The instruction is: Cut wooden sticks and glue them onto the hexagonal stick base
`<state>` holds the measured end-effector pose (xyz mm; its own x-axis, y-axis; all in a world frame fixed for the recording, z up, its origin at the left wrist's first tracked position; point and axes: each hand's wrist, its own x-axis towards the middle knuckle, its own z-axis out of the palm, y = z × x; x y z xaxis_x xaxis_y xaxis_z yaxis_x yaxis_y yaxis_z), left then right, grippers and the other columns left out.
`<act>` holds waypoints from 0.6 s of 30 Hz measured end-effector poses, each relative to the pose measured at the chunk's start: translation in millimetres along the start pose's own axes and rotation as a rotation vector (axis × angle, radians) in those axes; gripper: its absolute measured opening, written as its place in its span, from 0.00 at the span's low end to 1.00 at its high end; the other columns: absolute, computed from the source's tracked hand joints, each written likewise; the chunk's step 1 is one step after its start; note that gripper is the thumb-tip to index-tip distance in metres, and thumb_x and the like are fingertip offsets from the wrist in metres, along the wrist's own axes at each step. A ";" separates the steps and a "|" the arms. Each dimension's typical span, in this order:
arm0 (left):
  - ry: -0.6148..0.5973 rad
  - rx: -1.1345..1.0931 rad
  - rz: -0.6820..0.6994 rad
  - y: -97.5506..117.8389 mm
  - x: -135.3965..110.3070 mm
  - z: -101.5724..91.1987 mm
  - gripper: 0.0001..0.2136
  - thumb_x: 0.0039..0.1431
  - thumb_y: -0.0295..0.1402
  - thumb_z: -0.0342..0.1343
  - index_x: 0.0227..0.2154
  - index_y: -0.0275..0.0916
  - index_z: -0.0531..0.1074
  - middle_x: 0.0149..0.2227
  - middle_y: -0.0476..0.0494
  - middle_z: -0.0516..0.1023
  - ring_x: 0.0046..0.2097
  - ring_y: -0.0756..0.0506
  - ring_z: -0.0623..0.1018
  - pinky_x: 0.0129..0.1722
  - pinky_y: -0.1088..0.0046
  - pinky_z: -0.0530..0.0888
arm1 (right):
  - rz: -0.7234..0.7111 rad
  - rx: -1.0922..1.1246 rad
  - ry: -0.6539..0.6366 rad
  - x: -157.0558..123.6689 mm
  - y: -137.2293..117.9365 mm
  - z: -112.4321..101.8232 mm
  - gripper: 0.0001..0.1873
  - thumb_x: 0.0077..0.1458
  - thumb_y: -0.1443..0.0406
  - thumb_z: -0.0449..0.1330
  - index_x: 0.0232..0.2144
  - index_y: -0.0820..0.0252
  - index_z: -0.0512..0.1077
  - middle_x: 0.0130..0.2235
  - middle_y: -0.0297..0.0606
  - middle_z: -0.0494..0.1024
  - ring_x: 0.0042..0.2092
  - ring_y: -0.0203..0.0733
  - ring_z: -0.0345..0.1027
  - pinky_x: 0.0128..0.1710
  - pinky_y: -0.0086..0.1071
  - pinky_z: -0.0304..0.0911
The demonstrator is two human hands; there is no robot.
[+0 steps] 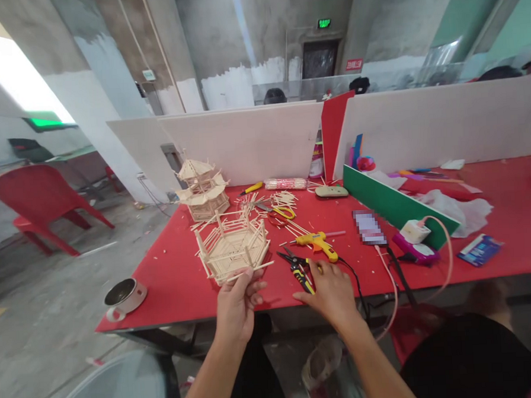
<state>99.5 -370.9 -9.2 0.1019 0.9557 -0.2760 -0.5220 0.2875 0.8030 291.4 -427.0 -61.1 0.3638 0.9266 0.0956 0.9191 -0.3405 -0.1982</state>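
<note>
My left hand (239,298) pinches a thin wooden stick (263,265) between thumb and fingers, at the near edge of a hexagonal stick frame (232,248) with short upright posts. My right hand (332,287) is spread over the black-and-yellow handles of a pair of cutting pliers (300,274), thumb on one side and fingers on the other. It does not appear closed on them. Just beyond it lies a yellow hot glue gun (317,242) with a glue stick in its back. A finished-looking stick pagoda (203,193) stands behind the frame.
Loose sticks (283,199), yellow-handled scissors (284,212) and a wrapped stick bundle (286,183) lie farther back on the red table (172,287). A mug (126,295) sits near the left corner. On the right are a phone (369,227), a green board (394,204) and charging cables.
</note>
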 end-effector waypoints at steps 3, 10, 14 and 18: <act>-0.037 0.011 0.013 -5.0 -2.1 1.1 0.16 0.42 0.32 0.70 0.33 0.34 0.72 0.30 0.42 0.83 0.22 0.48 0.80 0.14 0.81 0.71 | 0.011 -0.021 -0.048 3.8 -1.1 -1.6 0.45 0.42 0.43 0.67 0.59 0.55 0.66 0.55 0.54 0.71 0.55 0.61 0.63 0.49 0.45 0.59; -0.013 0.053 0.046 8.1 -0.6 -2.3 0.16 0.40 0.37 0.72 0.28 0.33 0.75 0.28 0.43 0.82 0.20 0.51 0.77 0.12 0.82 0.67 | -0.021 0.041 -0.067 11.3 0.3 -10.6 0.39 0.45 0.51 0.68 0.57 0.59 0.68 0.51 0.54 0.72 0.53 0.61 0.66 0.46 0.44 0.63; 0.019 0.086 0.085 13.3 -0.8 -9.5 0.18 0.38 0.40 0.73 0.21 0.33 0.72 0.16 0.52 0.72 0.15 0.56 0.68 0.11 0.85 0.60 | -0.097 0.517 0.112 4.2 -20.1 -17.9 0.20 0.55 0.55 0.61 0.47 0.57 0.76 0.44 0.46 0.78 0.46 0.51 0.72 0.43 0.40 0.66; 0.020 0.091 0.076 16.3 -2.0 -16.4 0.18 0.37 0.40 0.73 0.21 0.34 0.70 0.15 0.55 0.69 0.14 0.57 0.65 0.11 0.85 0.57 | -0.129 1.132 0.026 -2.2 -60.7 -23.8 0.20 0.55 0.50 0.62 0.40 0.58 0.79 0.33 0.39 0.81 0.33 0.43 0.73 0.35 0.33 0.68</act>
<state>76.8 -369.2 -4.2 0.0478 0.9739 -0.2221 -0.4481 0.2196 0.8666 238.4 -412.1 -26.1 0.2917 0.9361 0.1964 0.2905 0.1089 -0.9507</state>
